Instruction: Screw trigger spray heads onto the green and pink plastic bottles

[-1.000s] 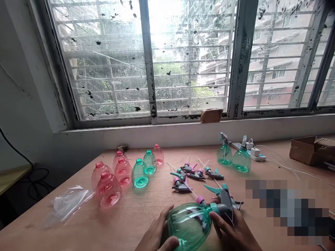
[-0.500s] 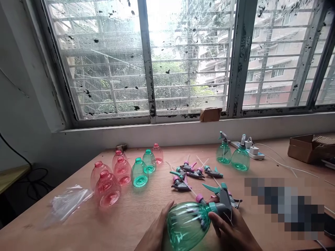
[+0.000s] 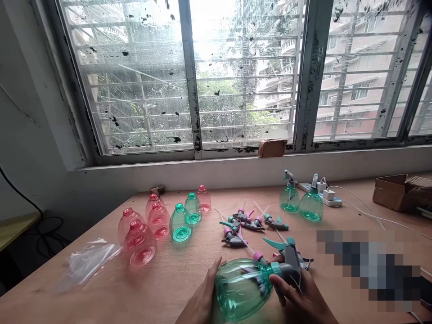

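A translucent green spray bottle (image 3: 241, 292) lies tilted on its side between my hands, its neck toward the right. My left hand (image 3: 202, 294) is wrapped round the bottle's base end. Around the teal collar and the grey spray head (image 3: 290, 265) close the fingers of my right hand (image 3: 300, 292); some of them are hidden behind it. The head, with its teal trigger, sits on the bottle's neck. Just beyond the bottle is a loose heap of grey trigger spray heads (image 3: 251, 224) with pink or teal parts and thin white tubes.
Several pink bottles (image 3: 140, 245) and two green bottles (image 3: 181, 223) stand without heads at the left. Two green bottles with heads (image 3: 311, 206) stand at the back right, beside a power strip (image 3: 332, 201). Clear plastic bags (image 3: 89, 261) lie left; a cardboard box (image 3: 391, 193) is far right.
The bottle's base end has lifted slightly in my hands. Both hands keep their hold, and the things on the table stay as they were.
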`<state>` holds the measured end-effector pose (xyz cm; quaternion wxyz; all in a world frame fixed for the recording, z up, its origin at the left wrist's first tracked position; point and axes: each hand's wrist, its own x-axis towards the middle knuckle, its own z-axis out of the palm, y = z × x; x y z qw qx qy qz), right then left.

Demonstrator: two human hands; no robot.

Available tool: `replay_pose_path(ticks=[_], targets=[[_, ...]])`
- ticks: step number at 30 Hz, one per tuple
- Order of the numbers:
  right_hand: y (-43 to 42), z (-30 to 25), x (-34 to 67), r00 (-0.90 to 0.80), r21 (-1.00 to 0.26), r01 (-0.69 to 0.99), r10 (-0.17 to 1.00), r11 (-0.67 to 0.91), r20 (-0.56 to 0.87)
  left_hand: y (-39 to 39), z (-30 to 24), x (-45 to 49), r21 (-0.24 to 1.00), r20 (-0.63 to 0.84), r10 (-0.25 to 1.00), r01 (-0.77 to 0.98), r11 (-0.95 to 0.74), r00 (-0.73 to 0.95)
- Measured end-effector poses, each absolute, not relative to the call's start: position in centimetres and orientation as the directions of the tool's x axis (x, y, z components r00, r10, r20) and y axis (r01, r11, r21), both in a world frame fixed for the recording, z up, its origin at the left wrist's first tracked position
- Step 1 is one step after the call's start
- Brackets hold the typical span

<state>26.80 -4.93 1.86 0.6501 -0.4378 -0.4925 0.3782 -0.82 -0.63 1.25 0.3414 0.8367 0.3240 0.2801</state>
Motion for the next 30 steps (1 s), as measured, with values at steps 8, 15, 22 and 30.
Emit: replay_pose_path(ticks=[8,15,22,30], targets=[[-5.0,2.1,26.7,0.257,-0.943,-0.095,0.923,0.319,0.287,-1.2,2.8,-1.0,0.846,0.197,0.768,0.291,-0.447,0.609],[-5.1,2.4,26.7,0.246,-0.952,-0.088,0.933,0.293,0.264,-0.6,1.3,-0.9,0.834,0.234,0.726,0.25,-0.492,0.647],[-4.9,1.9,26.9,0.281,-0.952,-0.081,0.923,0.295,0.262,0.1,0.0,-0.9,0.796,0.183,0.747,0.35,-0.494,0.64],[-5.0,2.1,26.9,0.293,-0.948,-0.062,0.913,0.313,0.283,-0.4,1.4,-1.0,0.796,0.191,0.699,0.308,-0.521,0.689]])
